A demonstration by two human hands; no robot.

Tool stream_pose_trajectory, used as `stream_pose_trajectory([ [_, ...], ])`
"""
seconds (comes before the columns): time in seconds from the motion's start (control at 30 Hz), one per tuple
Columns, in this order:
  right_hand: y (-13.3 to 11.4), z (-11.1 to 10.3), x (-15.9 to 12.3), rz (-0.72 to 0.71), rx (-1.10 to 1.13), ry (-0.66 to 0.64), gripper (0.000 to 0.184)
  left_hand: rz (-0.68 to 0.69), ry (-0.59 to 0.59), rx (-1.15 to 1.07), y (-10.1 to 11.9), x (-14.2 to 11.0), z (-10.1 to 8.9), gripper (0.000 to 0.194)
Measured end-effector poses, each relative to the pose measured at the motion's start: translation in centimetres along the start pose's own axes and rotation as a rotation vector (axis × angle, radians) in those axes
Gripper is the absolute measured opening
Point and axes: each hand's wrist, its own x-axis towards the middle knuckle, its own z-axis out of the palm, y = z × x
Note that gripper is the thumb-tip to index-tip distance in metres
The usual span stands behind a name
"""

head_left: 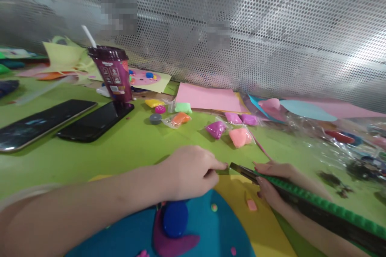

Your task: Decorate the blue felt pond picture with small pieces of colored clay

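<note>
My left hand (pixel 193 172) reaches across from the left with its index finger stretched out, the thumb apart below it and the other fingers curled. Nothing shows between them. Its fingertip is close to the narrow metal tip of a long green-and-black tool (pixel 313 200) with a ridged edge. My right hand (pixel 271 180) pinches this tool near its tip; its exact kind is unclear. Below my left arm lies a blue round sheet (pixel 223 225) on a yellow sheet (pixel 265 225). A dark blue disc (pixel 175 219) and a purple curved clay piece (pixel 177 245) sit on the blue.
Clay packets in purple (pixel 216 129), coral (pixel 240 137) and orange (pixel 181 118) lie beyond my hands. Two phones (pixel 96 121) and a maroon cup (pixel 113 74) with a straw stand left. Pink paper (pixel 211 98) rests before a perforated metal wall (pixel 193 28). Clear plastic (pixel 313 136) lies right.
</note>
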Motion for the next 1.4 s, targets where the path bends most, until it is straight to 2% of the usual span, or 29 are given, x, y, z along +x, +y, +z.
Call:
stream_pose_trajectory([
  [0.17, 0.6, 0.5, -0.1, -0.120, -0.069, 0.081, 0.005, -0.001, -0.009, -0.007, 0.0, 0.1, -0.1, 0.042],
  [0.43, 1.2, 0.5, 0.1, -0.205, -0.129, 0.085, 0.006, 0.005, -0.014, -0.011, -0.1, 0.0, 0.0, 0.042],
  [0.6, 1.4, 0.0, 0.2, -0.308, -0.178, 0.067, 0.006, 0.006, -0.025, -0.025, -0.1, 0.0, 0.0, 0.042],
  [0.8, 1.4, -0.5, 0.4, -0.385, -0.186, 0.042, 0.014, 0.002, -0.027, -0.034, 0.0, 0.0, -0.1, 0.042],
  [1.03, 1.8, -0.2, 0.3, -0.377, -0.159, 0.107, 0.008, 0.024, -0.024, -0.078, -0.2, 0.0, 0.0, 0.044],
  [1.4, 1.7, -0.6, -0.1, -0.287, -0.144, 0.082, 0.007, 0.038, -0.049, -0.037, -0.2, 0.0, -0.1, 0.043],
])
